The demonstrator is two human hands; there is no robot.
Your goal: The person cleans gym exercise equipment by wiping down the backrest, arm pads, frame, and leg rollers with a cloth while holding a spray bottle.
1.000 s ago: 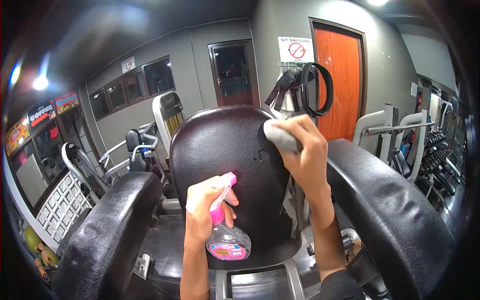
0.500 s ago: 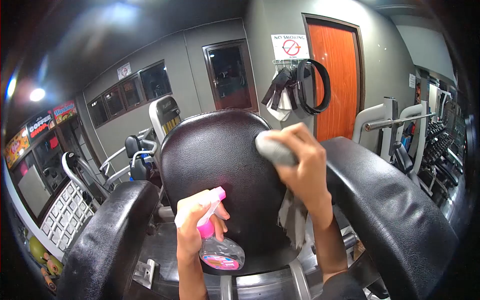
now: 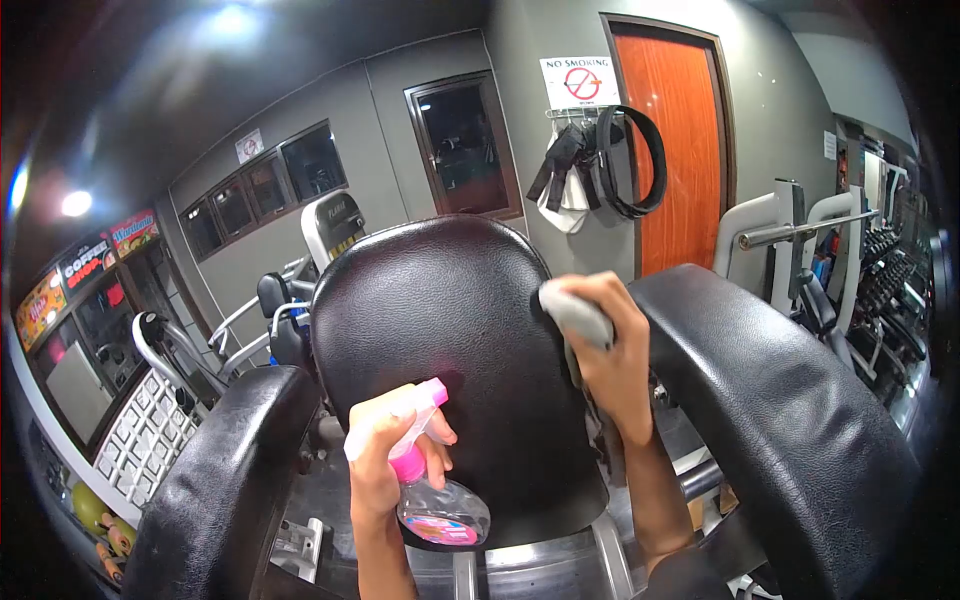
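My left hand grips a clear spray bottle with a pink trigger head, its fingers wrapped around the neck and trigger. The nozzle points up and right, in front of a black padded backrest. At the backrest's right edge, my right hand is closed on a grey cloth, bunched up and pressed at the rim. Part of the cloth seems to hang down behind the wrist, mostly hidden.
Black padded arms flank the backrest, one on the left and a larger one on the right. A barbell rests on a rack at the right. Black belts hang on the wall beside an orange door.
My right hand has moved slightly down and right along the backrest's edge with the cloth. My left hand and the spray bottle stay almost where they were.
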